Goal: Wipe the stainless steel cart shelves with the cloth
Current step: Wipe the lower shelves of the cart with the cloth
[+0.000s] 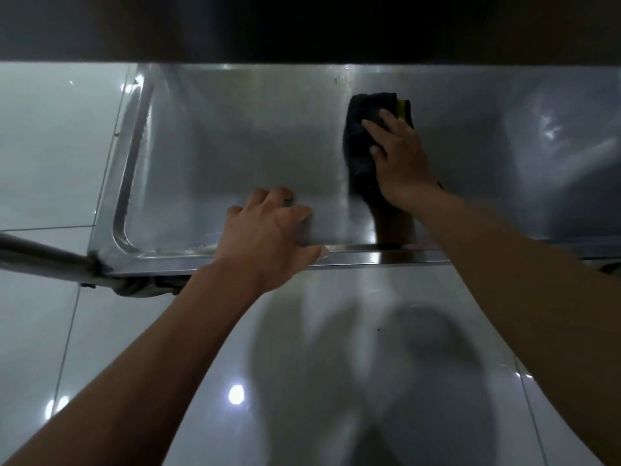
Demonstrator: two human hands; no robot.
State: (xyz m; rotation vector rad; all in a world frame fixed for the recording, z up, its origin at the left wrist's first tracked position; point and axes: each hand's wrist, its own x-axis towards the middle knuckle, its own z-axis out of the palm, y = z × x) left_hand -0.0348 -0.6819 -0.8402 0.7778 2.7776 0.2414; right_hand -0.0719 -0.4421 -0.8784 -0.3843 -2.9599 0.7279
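A low stainless steel cart shelf [235,146] with a raised rim fills the middle of the head view. A dark cloth [361,136] with a yellow edge lies on the shelf toward the back right. My right hand [400,159] presses flat on that cloth, fingers spread over it. My left hand [268,230] rests on the shelf's front rim, fingers apart on the metal, holding nothing. The back of the shelf shows a few stains near the cloth.
A dark shelf underside [302,25] overhangs the top of the view. A steel cart leg [43,253] runs in from the left to the shelf's front corner. Glossy white floor tiles [50,146] surround the cart, with shadows in front.
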